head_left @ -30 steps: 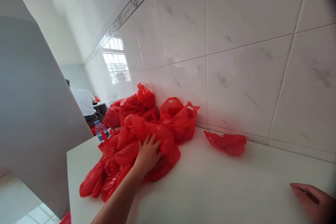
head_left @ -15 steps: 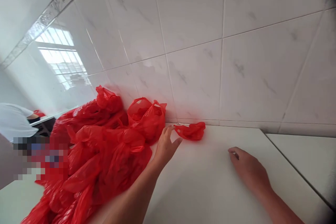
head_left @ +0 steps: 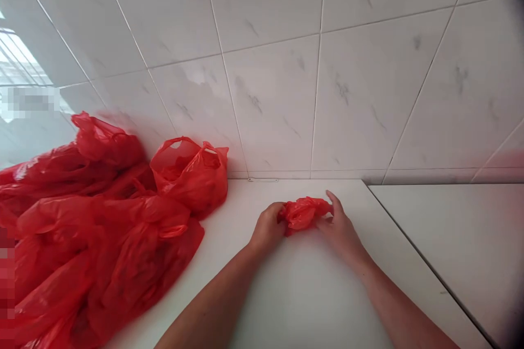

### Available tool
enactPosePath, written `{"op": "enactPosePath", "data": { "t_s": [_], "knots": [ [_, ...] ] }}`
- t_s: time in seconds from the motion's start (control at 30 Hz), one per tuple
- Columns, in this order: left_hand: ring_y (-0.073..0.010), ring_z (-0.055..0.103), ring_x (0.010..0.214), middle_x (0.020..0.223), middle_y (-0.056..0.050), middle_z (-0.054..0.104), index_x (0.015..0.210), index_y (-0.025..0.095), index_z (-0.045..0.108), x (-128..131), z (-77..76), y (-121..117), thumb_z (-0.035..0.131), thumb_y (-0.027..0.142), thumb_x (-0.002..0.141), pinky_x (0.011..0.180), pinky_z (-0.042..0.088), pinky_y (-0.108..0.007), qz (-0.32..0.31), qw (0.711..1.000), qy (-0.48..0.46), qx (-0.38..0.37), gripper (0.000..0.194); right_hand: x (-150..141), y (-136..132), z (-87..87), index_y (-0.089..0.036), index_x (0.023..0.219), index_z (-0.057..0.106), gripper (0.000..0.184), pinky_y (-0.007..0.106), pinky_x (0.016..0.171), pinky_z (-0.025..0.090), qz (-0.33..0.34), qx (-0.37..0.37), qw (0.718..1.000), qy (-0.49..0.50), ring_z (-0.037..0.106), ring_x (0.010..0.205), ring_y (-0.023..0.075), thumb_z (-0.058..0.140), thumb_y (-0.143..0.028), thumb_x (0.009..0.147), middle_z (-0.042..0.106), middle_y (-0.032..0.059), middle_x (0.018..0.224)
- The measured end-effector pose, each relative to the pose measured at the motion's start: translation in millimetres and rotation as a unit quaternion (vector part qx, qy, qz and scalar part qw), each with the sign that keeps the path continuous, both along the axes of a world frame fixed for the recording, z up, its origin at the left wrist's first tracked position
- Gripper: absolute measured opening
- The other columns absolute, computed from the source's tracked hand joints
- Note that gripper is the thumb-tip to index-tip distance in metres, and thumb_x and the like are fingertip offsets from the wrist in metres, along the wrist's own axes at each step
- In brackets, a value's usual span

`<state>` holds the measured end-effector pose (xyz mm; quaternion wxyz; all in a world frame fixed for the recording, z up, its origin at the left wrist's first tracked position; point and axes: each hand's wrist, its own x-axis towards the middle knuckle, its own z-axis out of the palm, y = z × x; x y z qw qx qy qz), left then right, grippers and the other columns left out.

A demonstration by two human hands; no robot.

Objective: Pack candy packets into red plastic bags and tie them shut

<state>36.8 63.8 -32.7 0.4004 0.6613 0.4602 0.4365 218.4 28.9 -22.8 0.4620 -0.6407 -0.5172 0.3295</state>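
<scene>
A small crumpled red plastic bag [head_left: 305, 214] is between my two hands, just over the white tabletop [head_left: 303, 289]. My left hand [head_left: 268, 224] is closed on the bag's left end, its fingers curled round the plastic. At the other end, my right hand [head_left: 338, 229] touches the bag with its fingers apart, one of them pointing up. Some right fingertips are hidden behind the plastic.
A large heap of red plastic bags [head_left: 123, 245] covers the table's left side. Beside it, an upright red bag [head_left: 192, 180] with loop handles leans near the tiled wall [head_left: 270, 103]. A thin white strip [head_left: 262, 180] lies along the wall. A seam [head_left: 426, 256] crosses the tabletop at right.
My left hand has taken hold of the small red bag and brought it away from the wall. My right hand has come over to its right end. The view has turned right.
</scene>
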Motion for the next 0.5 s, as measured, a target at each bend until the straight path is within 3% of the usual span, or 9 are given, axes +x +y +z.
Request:
{"op": "enactPosePath", "data": {
  "t_s": [0.1, 0.2, 0.27, 0.3, 0.33, 0.4, 0.5],
  "knots": [
    [-0.0192, 0.059, 0.098, 0.120, -0.007, 0.056, 0.102, 0.022, 0.052, 1.7, 3.9, -8.7, 0.050, 0.020, 0.076, 0.077, 0.049, -0.030, -0.010, 0.995, -0.090, -0.043, 0.026, -9.2, -3.7, 0.9, -0.026, 0.104, 0.058, 0.033, 0.028, 0.067, 0.046, 0.078, 0.034, 0.995, 0.048, 0.060, 0.081, 0.0177, 0.060, -0.038, 0.073, 0.066, 0.0006, 0.095],
    [-0.0224, 0.059, 0.105, 0.129, -0.013, 0.050, 0.132, 0.025, 0.030, 2.6, 13.6, -16.0, 0.051, 0.038, 0.083, 0.080, 0.051, -0.035, -0.048, 0.983, -0.157, -0.086, 0.055, -17.7, -9.3, 3.2, -0.023, 0.080, 0.056, 0.016, 0.025, 0.059, 0.042, 0.052, 0.043, 0.996, 0.054, 0.054, 0.068, 0.0145, 0.061, -0.035, 0.070, 0.062, -0.0030, 0.077],
    [-0.0243, 0.059, 0.106, 0.129, -0.014, 0.050, 0.139, 0.028, 0.022, 3.5, 20.4, -20.0, 0.066, 0.040, 0.074, 0.082, 0.051, -0.037, -0.080, 0.971, -0.183, -0.129, 0.080, -20.5, -12.0, 5.5, -0.022, 0.073, 0.052, 0.015, 0.023, 0.055, 0.038, 0.049, 0.045, 0.996, 0.061, 0.049, 0.062, 0.0121, 0.062, -0.031, 0.068, 0.058, -0.0052, 0.068],
    [-0.0248, 0.060, 0.103, 0.124, -0.013, 0.054, 0.138, 0.027, 0.027, 3.9, 23.2, -21.0, 0.075, 0.034, 0.066, 0.081, 0.051, -0.036, -0.088, 0.968, -0.186, -0.147, 0.086, -20.4, -12.7, 6.6, -0.021, 0.070, 0.050, 0.015, 0.022, 0.053, 0.036, 0.057, 0.044, 0.995, 0.068, 0.047, 0.060, 0.0111, 0.062, -0.029, 0.066, 0.055, -0.0059, 0.065],
    [-0.0243, 0.062, 0.097, 0.115, -0.012, 0.060, 0.132, 0.025, 0.038, 4.0, 25.5, -21.0, 0.079, 0.027, 0.060, 0.078, 0.052, -0.035, -0.086, 0.966, -0.185, -0.158, 0.083, -19.0, -12.7, 7.5, -0.021, 0.067, 0.048, 0.015, 0.022, 0.051, 0.034, 0.062, 0.042, 0.994, 0.077, 0.045, 0.058, 0.0105, 0.062, -0.026, 0.064, 0.053, -0.0063, 0.062],
    [-0.0199, 0.063, 0.081, 0.093, -0.006, 0.065, 0.108, 0.020, 0.057, 2.6, 27.9, -17.7, 0.075, 0.016, 0.057, 0.069, 0.051, -0.030, -0.048, 0.970, -0.183, -0.151, 0.055, -12.5, -10.9, 8.4, -0.021, 0.064, 0.047, 0.015, 0.022, 0.049, 0.033, 0.041, 0.032, 0.994, 0.096, 0.045, 0.054, 0.0100, 0.061, -0.023, 0.062, 0.049, -0.0065, 0.058],
    [-0.0102, 0.054, 0.060, 0.071, 0.001, 0.058, 0.083, 0.018, 0.056, -4.2, 25.6, -6.8, 0.061, 0.011, 0.059, 0.053, 0.042, -0.020, 0.046, 0.969, -0.211, -0.121, 0.025, 3.4, -5.4, 6.3, -0.021, 0.068, 0.048, 0.012, 0.024, 0.049, 0.038, -0.031, 0.012, 0.990, 0.135, 0.050, 0.051, 0.0118, 0.058, -0.027, 0.066, 0.049, -0.0048, 0.057]
  ]
}}
